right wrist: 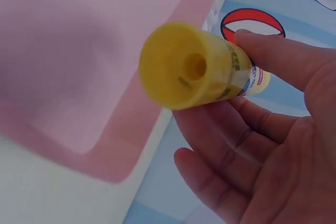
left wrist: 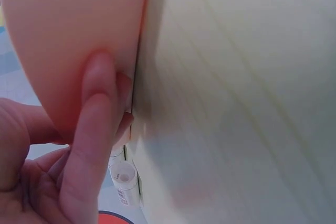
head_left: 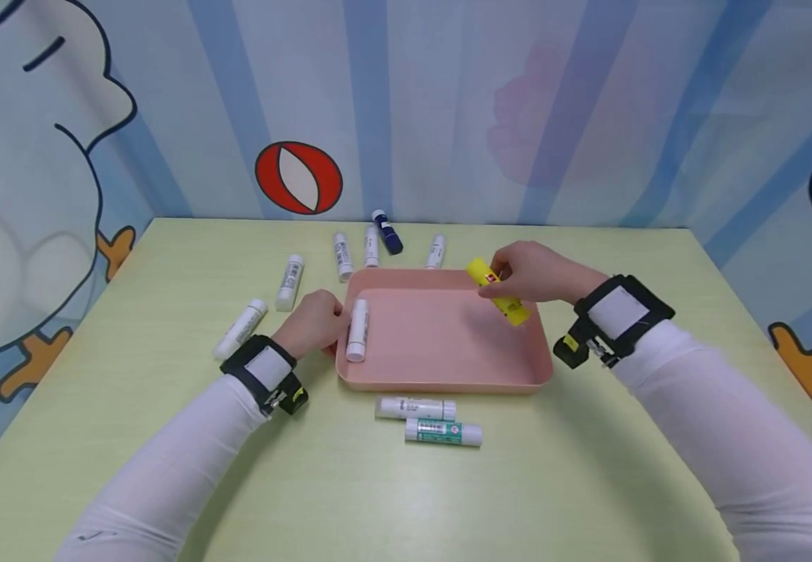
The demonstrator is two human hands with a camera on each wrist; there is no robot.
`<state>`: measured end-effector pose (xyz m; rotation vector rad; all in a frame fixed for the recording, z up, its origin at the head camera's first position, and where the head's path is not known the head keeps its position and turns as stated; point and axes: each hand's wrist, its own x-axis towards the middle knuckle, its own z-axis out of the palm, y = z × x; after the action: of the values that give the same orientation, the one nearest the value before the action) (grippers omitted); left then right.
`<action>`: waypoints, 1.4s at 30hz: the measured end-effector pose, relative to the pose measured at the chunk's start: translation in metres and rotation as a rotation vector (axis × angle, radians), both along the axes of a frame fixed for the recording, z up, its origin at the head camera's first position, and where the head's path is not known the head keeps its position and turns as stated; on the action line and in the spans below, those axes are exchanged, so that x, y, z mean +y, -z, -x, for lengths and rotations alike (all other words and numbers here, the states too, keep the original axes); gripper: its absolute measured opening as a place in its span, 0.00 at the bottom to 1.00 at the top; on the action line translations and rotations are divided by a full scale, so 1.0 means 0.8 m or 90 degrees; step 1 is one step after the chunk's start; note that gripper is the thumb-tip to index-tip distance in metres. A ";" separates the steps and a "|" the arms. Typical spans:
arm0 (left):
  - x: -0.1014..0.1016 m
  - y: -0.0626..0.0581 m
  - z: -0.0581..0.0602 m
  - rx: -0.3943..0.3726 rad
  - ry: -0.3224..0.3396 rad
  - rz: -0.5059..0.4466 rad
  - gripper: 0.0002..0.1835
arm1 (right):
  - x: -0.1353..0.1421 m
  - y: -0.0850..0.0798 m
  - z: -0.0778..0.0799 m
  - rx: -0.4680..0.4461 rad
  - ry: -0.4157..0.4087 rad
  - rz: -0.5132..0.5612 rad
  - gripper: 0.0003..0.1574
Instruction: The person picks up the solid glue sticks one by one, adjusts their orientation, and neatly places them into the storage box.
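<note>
My right hand (head_left: 535, 271) holds a yellow glue stick (head_left: 511, 308) tilted above the right end of a pink tray (head_left: 448, 388). In the right wrist view the yellow glue stick (right wrist: 173, 66) shows its hollow round end, pinched between thumb and fingers. At the tray's left side, my left hand (head_left: 312, 321) grips the wall. The left wrist view has the fingers (left wrist: 94, 129) bent against the outside of the tray (left wrist: 79, 19), with the thumb at its rim. A white glue stick (head_left: 357, 331) lies inside the tray by the left wall.
Before the tray lie a white glue stick (head_left: 415, 408) and a green-labelled one (head_left: 443, 432). Several white glue sticks, including one (head_left: 290, 282) at the left, and a dark blue one (head_left: 387, 232) are left of and behind the tray. A patterned curtain (head_left: 434, 109) stands behind the table.
</note>
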<state>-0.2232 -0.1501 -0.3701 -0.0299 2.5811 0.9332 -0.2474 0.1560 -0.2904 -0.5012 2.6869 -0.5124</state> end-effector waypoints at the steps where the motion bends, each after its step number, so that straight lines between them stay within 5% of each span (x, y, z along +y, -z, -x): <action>1: 0.001 0.000 0.000 0.000 0.001 0.001 0.14 | -0.004 0.003 0.000 -0.006 -0.001 0.004 0.24; 9: 0.003 -0.002 0.000 -0.002 0.003 0.007 0.14 | -0.032 0.031 0.001 -0.060 0.013 0.026 0.22; 29: -0.003 0.001 -0.001 0.003 0.002 0.023 0.15 | -0.100 0.072 0.004 -0.080 -0.026 0.027 0.20; 38: -0.003 0.000 -0.001 0.001 0.001 0.023 0.15 | -0.142 0.087 0.026 -0.162 0.051 -0.031 0.19; 42: -0.002 -0.003 -0.002 -0.002 -0.003 0.025 0.15 | -0.158 0.095 0.031 -0.222 0.131 0.023 0.19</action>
<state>-0.2217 -0.1520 -0.3679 -0.0481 2.5967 0.8839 -0.2720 0.0295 -0.3661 -0.1278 2.4055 -0.6396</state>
